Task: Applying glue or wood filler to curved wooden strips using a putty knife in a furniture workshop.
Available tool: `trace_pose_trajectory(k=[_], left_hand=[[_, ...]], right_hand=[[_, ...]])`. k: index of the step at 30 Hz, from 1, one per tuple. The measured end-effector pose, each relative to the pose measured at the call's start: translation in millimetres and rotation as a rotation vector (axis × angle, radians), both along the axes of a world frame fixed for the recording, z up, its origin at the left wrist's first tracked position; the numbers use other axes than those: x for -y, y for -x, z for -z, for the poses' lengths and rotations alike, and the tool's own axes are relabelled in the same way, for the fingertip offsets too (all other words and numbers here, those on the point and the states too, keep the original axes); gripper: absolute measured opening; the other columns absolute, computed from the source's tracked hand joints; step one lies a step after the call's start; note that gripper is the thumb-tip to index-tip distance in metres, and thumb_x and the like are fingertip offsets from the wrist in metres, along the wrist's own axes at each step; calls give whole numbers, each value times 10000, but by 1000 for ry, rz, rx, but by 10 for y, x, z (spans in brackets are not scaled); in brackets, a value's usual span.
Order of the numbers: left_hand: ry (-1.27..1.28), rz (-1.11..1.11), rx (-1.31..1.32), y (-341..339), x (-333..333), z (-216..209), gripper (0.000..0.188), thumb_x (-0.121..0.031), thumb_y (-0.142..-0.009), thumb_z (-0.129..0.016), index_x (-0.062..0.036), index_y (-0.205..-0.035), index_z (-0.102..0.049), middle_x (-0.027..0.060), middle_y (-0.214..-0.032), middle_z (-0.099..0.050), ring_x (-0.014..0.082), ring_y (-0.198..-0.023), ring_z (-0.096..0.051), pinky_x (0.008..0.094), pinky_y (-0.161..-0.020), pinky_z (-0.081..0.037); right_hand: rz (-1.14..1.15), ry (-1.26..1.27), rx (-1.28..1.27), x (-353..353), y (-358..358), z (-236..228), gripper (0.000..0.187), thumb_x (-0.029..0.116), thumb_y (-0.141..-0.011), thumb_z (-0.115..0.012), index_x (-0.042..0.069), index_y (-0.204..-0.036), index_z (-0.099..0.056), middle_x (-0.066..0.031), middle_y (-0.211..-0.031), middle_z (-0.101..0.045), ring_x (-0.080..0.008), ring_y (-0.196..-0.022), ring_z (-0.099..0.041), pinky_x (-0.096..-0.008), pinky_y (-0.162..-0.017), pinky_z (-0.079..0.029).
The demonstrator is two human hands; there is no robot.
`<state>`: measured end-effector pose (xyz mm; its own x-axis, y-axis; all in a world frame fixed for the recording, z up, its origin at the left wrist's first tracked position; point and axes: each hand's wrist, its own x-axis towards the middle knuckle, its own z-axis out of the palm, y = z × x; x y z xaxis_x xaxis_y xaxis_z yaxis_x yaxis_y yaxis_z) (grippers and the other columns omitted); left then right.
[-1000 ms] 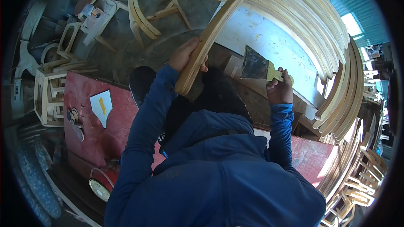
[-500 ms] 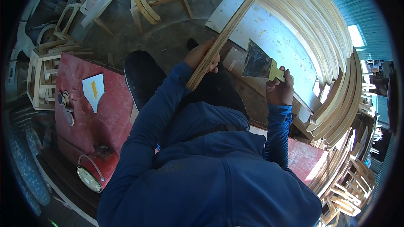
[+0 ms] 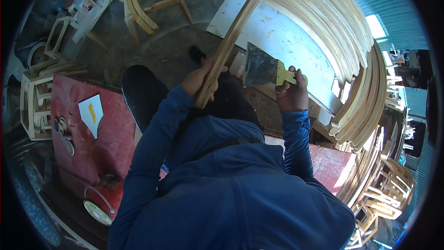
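Through the head feed I see a broad stack of curved, pale wooden strips [image 3: 323, 9] above the right-hand grip, fanning out to its right. Well to the left of the left-hand grip, and lower, lies a worn red flat-topped surface [image 3: 85, 157]. A flat pale-blue board with dark specks [image 3: 289, 37] sits just above the right-hand grip, partly under the stack.

I have the left hand [image 3: 200, 79] closed around the lower end of a long, curved, brown wooden strip [image 3: 234, 30]. Its long axis runs from that grip up and to the right, past the upper edge of my view. I have the right hand [image 3: 292, 93] closed on the handle of a pale-yellow-handled scraper with a wide, dark flat blade [image 3: 266, 68]. The blade extends left from that grip, its broad edge facing the held strip, near but apart from it. The left hand is nearer the strip; the right is across a small gap.

Left of the left-hand grip and lower, I see a red can with a pale round end [image 3: 98, 213], and a white angular card with a yellow smear [image 3: 95, 118].

I find no brand, label or writing that I can read.
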<state>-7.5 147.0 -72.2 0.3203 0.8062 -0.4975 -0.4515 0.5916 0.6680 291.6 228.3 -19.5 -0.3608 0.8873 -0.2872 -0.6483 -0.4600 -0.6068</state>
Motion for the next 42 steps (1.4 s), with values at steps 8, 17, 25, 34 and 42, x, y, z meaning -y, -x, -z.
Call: trace_pose_trajectory(k=[8,17,25,34,42], left_hand=[[37,-180,39,-241,-25,-101,683,-594,-1031,-267,-60,-1420,-437,47,-617,-550,139,-441,-531,326,-512,-521],[-33,-179,350,-133,202,67,623,-568,-1039,-287,-128,-1466,-398,37,-592,-521,141,-405,-501,327,-499,-483],[45,-144,487,-232,298,64,577,-537,-1049,-298,-133,-1421,-473,52,-589,-557,147,-401,-513,334,-472,-483],[81,-194,410,-249,323,123,530,-544,-1045,-300,-116,-1099,-607,47,-568,-539,148,-380,-494,322,-455,-462],[125,-243,336,-246,349,105,508,-546,-1042,-308,-139,-946,-596,61,-564,-560,171,-358,-498,354,-428,-473]], right_hand=[[-20,32,16,28,127,-40,220,282,-979,-621,95,-1095,-610,-35,-889,-666,-124,-669,-628,-268,-600,-505],[-31,0,0,-78,57,85,222,244,-991,-600,84,-1146,-600,-73,-956,-677,-147,-701,-656,-270,-644,-548],[-3,18,-64,-5,393,345,217,224,-987,-614,74,-1143,-600,-66,-969,-671,-153,-726,-656,-276,-641,-544],[51,-104,112,395,484,306,184,152,-982,-607,40,-1128,-608,-98,-945,-671,-215,-727,-685,-323,-651,-575],[-27,-245,540,379,323,36,225,146,-948,-645,12,-1123,-603,-136,-908,-662,-241,-674,-691,-331,-621,-593]])
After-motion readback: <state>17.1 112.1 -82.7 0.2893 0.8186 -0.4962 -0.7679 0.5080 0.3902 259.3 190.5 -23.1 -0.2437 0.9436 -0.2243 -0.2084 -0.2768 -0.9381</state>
